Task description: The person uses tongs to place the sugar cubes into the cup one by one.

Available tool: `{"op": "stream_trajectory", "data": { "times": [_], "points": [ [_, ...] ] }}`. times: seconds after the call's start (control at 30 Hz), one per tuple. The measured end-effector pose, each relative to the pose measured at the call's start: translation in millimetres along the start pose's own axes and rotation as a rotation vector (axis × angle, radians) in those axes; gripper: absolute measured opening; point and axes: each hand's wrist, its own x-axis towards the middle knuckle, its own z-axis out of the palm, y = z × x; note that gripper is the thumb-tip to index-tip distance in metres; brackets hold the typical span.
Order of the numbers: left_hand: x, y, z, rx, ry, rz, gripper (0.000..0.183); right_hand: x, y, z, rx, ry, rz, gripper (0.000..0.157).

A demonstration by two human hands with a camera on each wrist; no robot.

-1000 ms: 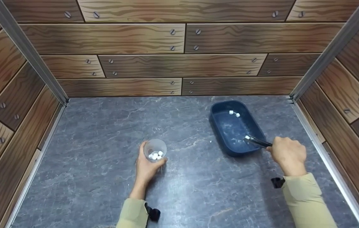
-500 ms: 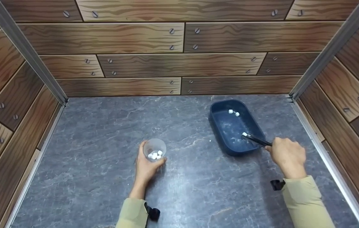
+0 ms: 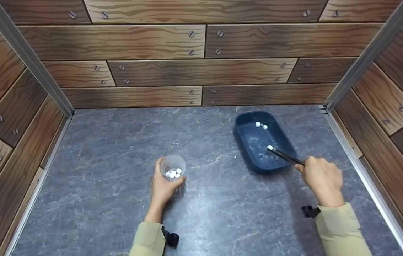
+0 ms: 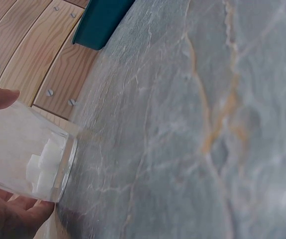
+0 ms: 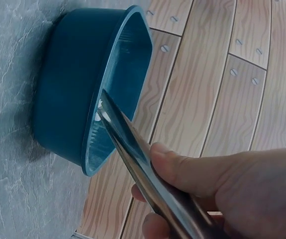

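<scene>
My left hand grips a clear plastic cup standing on the grey marbled surface. Several white cubes lie at its bottom; the left wrist view shows them through the cup wall. On the right, my right hand squeezes metal tongs, thumb on one arm and fingers on the other. At the tongs' tips is a white cube, over the inside of a dark blue rectangular tub. Two more white cubes lie at the tub's far end.
A tiny white crumb lies on the surface left of the tub. Wood-patterned walls close off the back and both sides, with metal posts at the corners.
The tongs' tips, with the white cube, have shifted left and slightly farther from me within the tub. The left hand and cup stay in place.
</scene>
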Motion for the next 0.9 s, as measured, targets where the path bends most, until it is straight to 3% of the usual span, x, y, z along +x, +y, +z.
{"op": "stream_trajectory", "data": {
  "times": [0.5, 0.9],
  "points": [
    [0.5, -0.4, -0.4, -0.018, -0.009, 0.017, 0.096, -13.8, -8.9, -4.4, 0.031, 0.093, -0.043, 0.042],
    [-0.4, 0.6, -0.1, -0.01, 0.0, 0.013, 0.097, -28.4, -29.3, -13.1, 0.062, 0.173, -0.115, 0.036]
  ]
}}
